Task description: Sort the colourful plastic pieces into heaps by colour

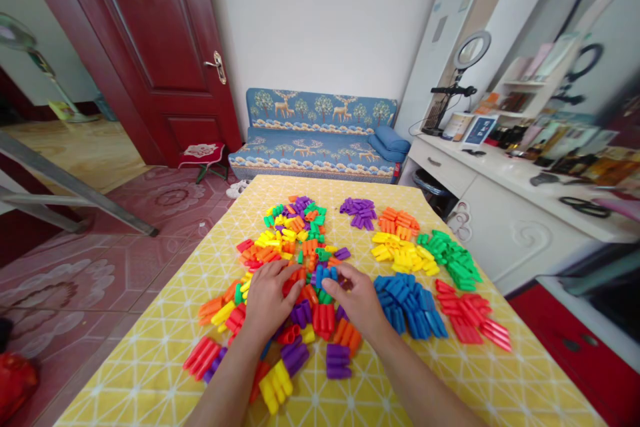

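Observation:
A mixed heap of plastic building blocks, shaped like joined tubes, lies in front of me. My left hand [273,293] rests over its left part, fingers spread and bent, with a red block [294,278] near the thumb and forefinger. My right hand [357,295] has its thumb and forefinger on a blue block [326,273] at the heap's right side. Nearer to me are a purple block [339,361], a yellow block [275,387] and a red block [323,320]. My fingers hide part of the heap.
Sorted piles stand on the right of the yellow tablecloth [165,353]: purple [359,212], orange [399,222], yellow [404,253], green [451,259], blue [410,305] and red [470,312]. Beyond are a blue sofa [315,143] and a white dresser [505,207].

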The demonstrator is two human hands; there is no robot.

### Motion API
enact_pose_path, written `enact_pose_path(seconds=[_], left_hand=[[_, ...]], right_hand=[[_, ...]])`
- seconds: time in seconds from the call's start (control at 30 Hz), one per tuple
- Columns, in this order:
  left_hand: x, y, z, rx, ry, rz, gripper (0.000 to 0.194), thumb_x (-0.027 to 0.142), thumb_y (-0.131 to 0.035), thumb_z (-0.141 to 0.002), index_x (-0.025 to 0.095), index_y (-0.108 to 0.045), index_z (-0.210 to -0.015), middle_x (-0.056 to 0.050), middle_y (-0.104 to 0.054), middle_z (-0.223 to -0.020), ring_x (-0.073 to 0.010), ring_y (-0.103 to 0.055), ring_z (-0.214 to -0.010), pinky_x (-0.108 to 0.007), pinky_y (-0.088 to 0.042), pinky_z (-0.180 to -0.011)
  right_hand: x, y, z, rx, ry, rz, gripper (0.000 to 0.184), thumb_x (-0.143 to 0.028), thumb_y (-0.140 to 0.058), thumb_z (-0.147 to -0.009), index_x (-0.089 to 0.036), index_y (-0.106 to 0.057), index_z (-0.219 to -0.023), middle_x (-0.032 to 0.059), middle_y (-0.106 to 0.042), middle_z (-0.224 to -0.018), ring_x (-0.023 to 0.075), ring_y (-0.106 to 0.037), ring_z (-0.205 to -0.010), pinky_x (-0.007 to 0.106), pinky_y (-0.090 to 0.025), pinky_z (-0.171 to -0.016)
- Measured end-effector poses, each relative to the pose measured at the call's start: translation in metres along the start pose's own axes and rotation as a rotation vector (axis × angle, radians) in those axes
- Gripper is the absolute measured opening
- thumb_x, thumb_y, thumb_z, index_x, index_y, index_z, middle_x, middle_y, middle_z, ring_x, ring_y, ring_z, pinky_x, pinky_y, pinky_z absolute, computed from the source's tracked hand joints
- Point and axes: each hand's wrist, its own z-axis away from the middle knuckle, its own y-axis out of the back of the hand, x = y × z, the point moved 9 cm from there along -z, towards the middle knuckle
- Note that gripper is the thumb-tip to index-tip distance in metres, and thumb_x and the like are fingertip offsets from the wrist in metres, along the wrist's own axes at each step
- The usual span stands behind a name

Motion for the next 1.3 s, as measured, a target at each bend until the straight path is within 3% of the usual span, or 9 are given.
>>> enact_pose_path(seconds=[0.1, 0.2, 0.3, 0.43, 0.57, 0.73, 1.1, 1.2, 1.3], left_hand=[[0.000, 0.000, 0.000, 0.006, -0.004, 0.004, 0.030, 0.041, -0.052, -0.088, 0.029, -0.068, -0.112, -0.005, -0.066, -0.112, -0.0256, -0.058, -0.107, -0.044, -0.045, -0.093], [0.000, 0.001, 0.000, 0.014, -0.008, 0.007, 0.031, 0.041, -0.052, -0.089, 0.028, -0.068, -0.112, -0.005, -0.066, -0.112, -0.0255, -0.058, -0.106, -0.044, -0.045, -0.094], [0.001, 0.001, 0.001, 0.011, -0.011, 0.003, 0.031, 0.041, -0.052, -0.089, 0.029, -0.068, -0.112, -0.005, -0.066, -0.112, -0.0256, -0.058, -0.106, -0.044, -0.045, -0.093], [0.000, 0.000, 0.001, 0.009, -0.012, -0.010, 0.032, 0.041, -0.052, -0.089, 0.029, -0.068, -0.113, -0.005, -0.066, -0.112, -0.0256, -0.058, -0.106, -0.044, -0.045, -0.093], [-0.001, -0.001, 0.000, 0.001, -0.013, -0.027, 0.033, 0.043, -0.050, -0.090, 0.030, -0.067, -0.114, -0.005, -0.066, -0.113, -0.0253, -0.059, -0.106, -0.044, -0.045, -0.093], [-0.001, -0.001, 0.000, 0.007, -0.015, -0.036, 0.035, 0.044, -0.049, -0.090, 0.028, -0.067, -0.115, -0.007, -0.066, -0.113, -0.0256, -0.059, -0.106, -0.044, -0.045, -0.093], [0.001, 0.001, 0.000, 0.004, -0.009, -0.009, 0.032, 0.041, -0.050, -0.089, 0.030, -0.068, -0.113, -0.005, -0.066, -0.112, -0.0253, -0.059, -0.106, -0.043, -0.045, -0.093], [0.002, 0.001, 0.000, 0.000, -0.002, -0.010, 0.032, 0.042, -0.050, -0.090, 0.030, -0.068, -0.113, -0.005, -0.066, -0.112, -0.0255, -0.059, -0.106, -0.043, -0.045, -0.093], [0.001, 0.001, 0.001, -0.001, 0.004, -0.014, 0.032, 0.041, -0.050, -0.090, 0.029, -0.068, -0.113, -0.006, -0.066, -0.112, -0.0256, -0.058, -0.106, -0.044, -0.045, -0.093]], right_hand=[[0.010, 0.040, 0.019, 0.119, -0.046, -0.007, 0.026, -0.040, -0.066, -0.078, -0.019, -0.068, -0.093, 0.0017, -0.066, -0.082, 0.0158, -0.058, -0.070, 0.026, -0.045, -0.062], [0.023, 0.103, 0.033, 0.332, -0.065, 0.040, 0.034, -0.044, -0.066, -0.078, -0.019, -0.064, -0.102, 0.0029, -0.067, -0.084, 0.0179, -0.060, -0.075, 0.028, -0.047, -0.067], [0.038, 0.163, 0.048, 0.502, -0.081, 0.164, 0.036, -0.049, -0.063, -0.077, -0.018, -0.064, -0.096, 0.0035, -0.066, -0.080, 0.0190, -0.059, -0.071, 0.030, -0.047, -0.066], [0.060, 0.198, 0.058, 0.488, -0.068, 0.336, 0.034, -0.052, -0.060, -0.078, -0.019, -0.067, -0.085, 0.0062, -0.067, -0.084, 0.0242, -0.061, -0.082, 0.038, -0.048, -0.078], [0.070, 0.198, 0.060, 0.402, 0.026, 0.445, 0.031, -0.049, -0.059, -0.078, -0.020, -0.071, -0.082, 0.0087, -0.068, -0.094, 0.0277, -0.060, -0.097, 0.044, -0.044, -0.091], [0.079, 0.193, 0.062, 0.346, 0.025, 0.581, 0.029, -0.043, -0.053, -0.084, -0.025, -0.074, -0.092, 0.0073, -0.067, -0.101, 0.0269, -0.058, -0.102, 0.047, -0.042, -0.096], [0.073, 0.194, 0.068, 0.473, 0.045, 0.557, 0.027, -0.041, -0.054, -0.085, -0.023, -0.071, -0.096, 0.0082, -0.065, -0.104, 0.0248, -0.058, -0.102, 0.045, -0.044, -0.096], [0.057, 0.183, 0.065, 0.500, 0.085, 0.515, 0.024, -0.039, -0.055, -0.086, -0.022, -0.070, -0.095, 0.0081, -0.064, -0.104, 0.0242, -0.058, -0.101, 0.044, -0.044, -0.095], [0.038, 0.152, 0.051, 0.404, 0.125, 0.469, 0.021, -0.035, -0.056, -0.086, -0.022, -0.070, -0.094, 0.0081, -0.064, -0.104, 0.0238, -0.058, -0.101, 0.042, -0.045, -0.094]])
